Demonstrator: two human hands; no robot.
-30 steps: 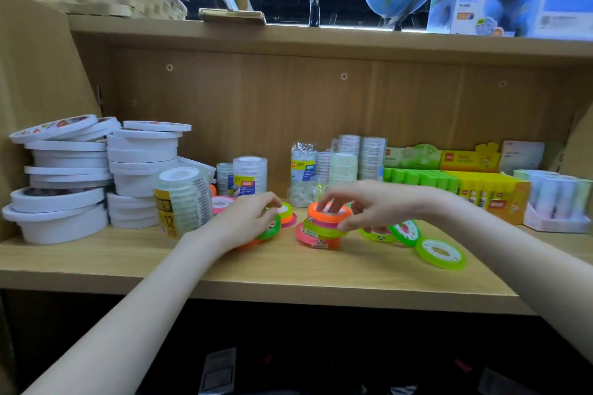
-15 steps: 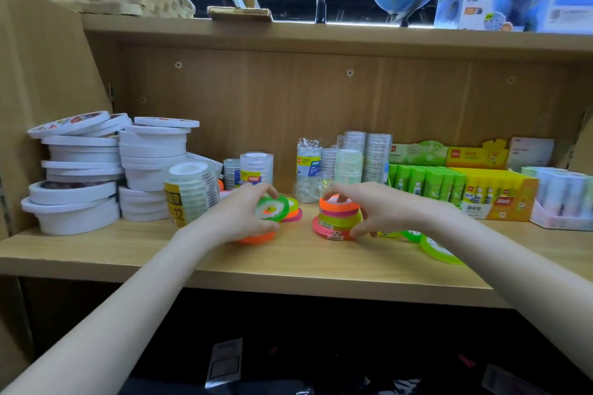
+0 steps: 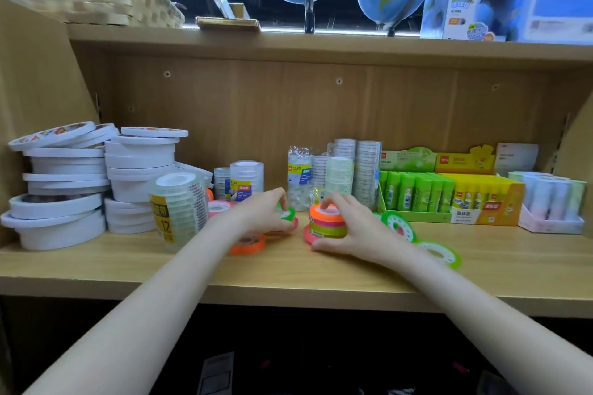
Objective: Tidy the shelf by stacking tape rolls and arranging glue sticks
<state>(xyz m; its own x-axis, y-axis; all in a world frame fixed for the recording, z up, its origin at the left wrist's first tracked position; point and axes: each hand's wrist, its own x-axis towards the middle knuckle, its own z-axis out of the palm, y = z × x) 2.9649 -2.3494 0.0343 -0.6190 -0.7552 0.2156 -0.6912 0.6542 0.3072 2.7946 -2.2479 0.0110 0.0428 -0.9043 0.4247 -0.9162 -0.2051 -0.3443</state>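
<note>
A small stack of coloured tape rolls point(image 3: 325, 224), orange on top, then pink and green, stands on a pink roll in the middle of the wooden shelf point(image 3: 288, 279). My right hand point(image 3: 356, 231) curls round this stack from the right. My left hand point(image 3: 261, 216) pinches a green tape roll point(image 3: 287, 212), tilted just left of the stack. An orange roll point(image 3: 247, 244) lies under my left wrist. Two more green rolls point(image 3: 399, 226) point(image 3: 439, 254) lie to the right. Green and yellow glue sticks point(image 3: 417, 192) stand in a display box.
White tape rolls point(image 3: 64, 189) are piled at the far left. A clear tape pack point(image 3: 178, 205) stands beside my left arm, and more clear tape stacks point(image 3: 353, 170) stand at the back. Pale glue sticks in a pink tray point(image 3: 550, 202) stand far right.
My left hand has lifted the green roll and brought it right, toward the stack. My right hand has settled lower around the stack's side.
</note>
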